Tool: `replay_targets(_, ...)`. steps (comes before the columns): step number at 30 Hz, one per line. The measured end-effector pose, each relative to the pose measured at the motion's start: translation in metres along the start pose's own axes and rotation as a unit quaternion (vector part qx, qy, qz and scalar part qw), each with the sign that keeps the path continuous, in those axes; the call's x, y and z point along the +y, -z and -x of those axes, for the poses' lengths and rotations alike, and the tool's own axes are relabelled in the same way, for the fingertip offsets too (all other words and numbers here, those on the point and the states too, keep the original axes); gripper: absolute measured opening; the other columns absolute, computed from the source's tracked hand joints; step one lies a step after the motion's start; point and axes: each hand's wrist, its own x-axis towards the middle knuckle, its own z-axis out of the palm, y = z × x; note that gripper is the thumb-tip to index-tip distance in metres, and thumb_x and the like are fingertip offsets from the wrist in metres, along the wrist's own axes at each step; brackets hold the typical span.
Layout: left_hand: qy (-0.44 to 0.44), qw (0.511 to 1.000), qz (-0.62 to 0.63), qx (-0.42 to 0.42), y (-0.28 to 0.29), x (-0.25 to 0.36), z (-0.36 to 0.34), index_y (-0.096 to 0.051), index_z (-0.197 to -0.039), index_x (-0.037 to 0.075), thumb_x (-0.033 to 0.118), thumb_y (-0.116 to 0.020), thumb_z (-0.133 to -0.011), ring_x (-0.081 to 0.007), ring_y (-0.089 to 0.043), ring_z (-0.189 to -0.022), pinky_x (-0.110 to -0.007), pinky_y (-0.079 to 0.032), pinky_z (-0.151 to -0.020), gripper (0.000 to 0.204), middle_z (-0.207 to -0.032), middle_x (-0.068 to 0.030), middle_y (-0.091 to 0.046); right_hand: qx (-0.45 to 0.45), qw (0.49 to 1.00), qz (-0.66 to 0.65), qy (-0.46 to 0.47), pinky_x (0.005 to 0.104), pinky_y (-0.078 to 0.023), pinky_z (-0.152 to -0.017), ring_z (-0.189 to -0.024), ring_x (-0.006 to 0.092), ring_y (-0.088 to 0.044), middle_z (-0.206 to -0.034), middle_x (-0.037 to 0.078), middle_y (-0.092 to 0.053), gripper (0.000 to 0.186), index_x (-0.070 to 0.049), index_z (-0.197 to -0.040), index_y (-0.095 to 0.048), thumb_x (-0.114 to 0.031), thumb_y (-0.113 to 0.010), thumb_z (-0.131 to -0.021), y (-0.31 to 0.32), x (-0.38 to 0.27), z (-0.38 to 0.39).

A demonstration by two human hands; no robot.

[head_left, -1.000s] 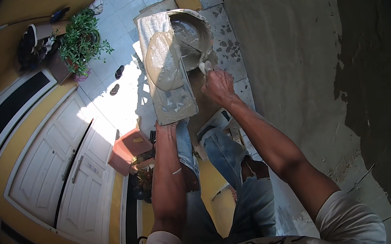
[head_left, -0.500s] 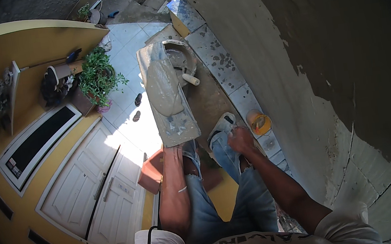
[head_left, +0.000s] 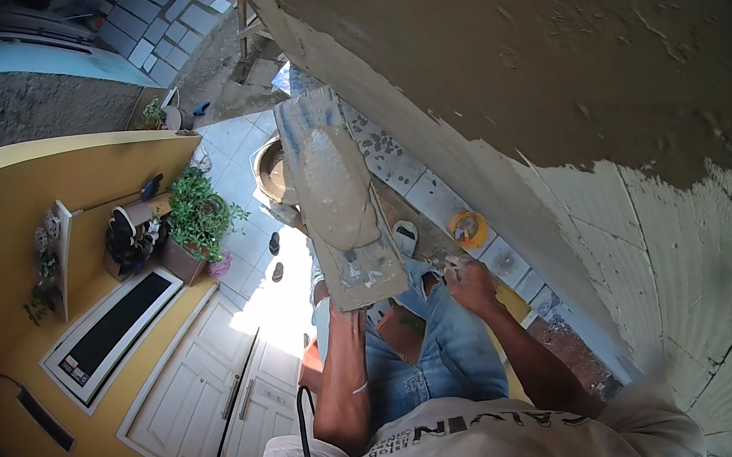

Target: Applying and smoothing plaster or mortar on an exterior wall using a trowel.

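Observation:
A long, mortar-smeared board [head_left: 364, 280] stretches out ahead of me, with a thick heap of wet grey mortar [head_left: 332, 186] along its middle. My left hand [head_left: 347, 310] grips its near end from below; the board hides most of the fingers. My right hand [head_left: 472, 287] is closed into a fist above my right knee, its fingers smeared pale; whatever is in it, if anything, does not show. A round mortar tub [head_left: 260, 166] stands on the floor, partly covered by the board's left edge.
Along the right runs a wall with dark wet plaster [head_left: 562, 23] above ridged pale blocks [head_left: 669, 251]. A small orange bucket [head_left: 481, 231] stands on the tiled ledge [head_left: 432, 189]. To the left are a potted plant [head_left: 195, 213], dark slippers [head_left: 275, 244] and white doors [head_left: 189, 403].
My view has swung, showing more of the plastered wall. The board has shifted right, so the tub shows on its left side. A pale-handled tool beside the tub is out of sight now.

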Motion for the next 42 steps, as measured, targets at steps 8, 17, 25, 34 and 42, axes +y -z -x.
replay_targets(8, 0.068, 0.994, -0.044, -0.073, -0.095, -0.061, 0.052, -0.054, -0.135, 0.009, 0.045, -0.049, -0.106, -0.0263, -0.065, -0.109, -0.042, -0.057, -0.092, 0.047, -0.122, -0.0101, -0.063, 0.164, 0.968, -0.163, 0.100, 0.0398, -0.057, -0.073, -0.080, 0.0351, -0.073, -0.097, 0.021, -0.074, 0.025, 0.000, -0.110, -0.073, -0.010, -0.066, -0.088, 0.104, -0.054, 0.095)
replay_targets(17, 0.004, 0.984, -0.105, -0.143, -0.199, -0.092, 0.090, -0.055, -0.133, 0.008, 0.048, -0.050, -0.105, -0.0275, -0.063, -0.111, -0.044, -0.055, -0.095, 0.049, -0.122, -0.0102, -0.062, 0.268, 0.935, -0.181, 0.147, 0.0352, -0.058, -0.071, -0.078, 0.0290, -0.074, -0.099, 0.018, -0.074, 0.023, 0.002, -0.106, -0.074, -0.006, -0.068, -0.086, 0.164, -0.069, 0.164)
replay_targets(25, -0.297, 0.916, -0.214, -0.164, -0.384, -0.080, 0.126, -0.055, -0.127, 0.006, 0.051, -0.049, -0.104, -0.0254, -0.059, -0.112, -0.042, -0.051, -0.098, 0.051, -0.117, -0.0091, -0.060, 0.367, 0.888, -0.230, 0.156, 0.0391, -0.058, -0.076, -0.082, 0.0348, -0.074, -0.097, 0.021, -0.075, 0.019, 0.003, -0.102, -0.075, -0.007, -0.070, -0.085, 0.187, -0.057, 0.188)
replay_targets(34, -0.062, 0.978, -0.034, -0.197, -0.518, -0.070, 0.138, -0.040, -0.085, 0.017, 0.055, -0.040, -0.106, -0.0141, -0.035, -0.049, -0.032, -0.032, -0.047, 0.044, -0.069, 0.0023, -0.039, 0.444, 0.855, -0.223, 0.148, 0.0424, -0.057, -0.075, -0.080, 0.0369, -0.072, -0.091, 0.021, -0.074, 0.015, 0.003, -0.096, -0.076, -0.007, -0.070, -0.086, 0.181, -0.044, 0.203)
replay_targets(42, -0.230, 0.940, -0.114, -0.226, -0.625, -0.028, 0.194, -0.037, -0.097, 0.011, 0.039, -0.043, -0.106, -0.0141, -0.042, -0.065, -0.031, -0.038, -0.058, 0.030, -0.082, -0.0015, -0.040, 0.488, 0.830, -0.241, 0.124, 0.0396, -0.054, -0.068, -0.073, 0.0317, -0.070, -0.084, 0.018, -0.071, 0.014, 0.004, -0.096, -0.075, -0.006, -0.069, -0.088, 0.182, -0.040, 0.199)
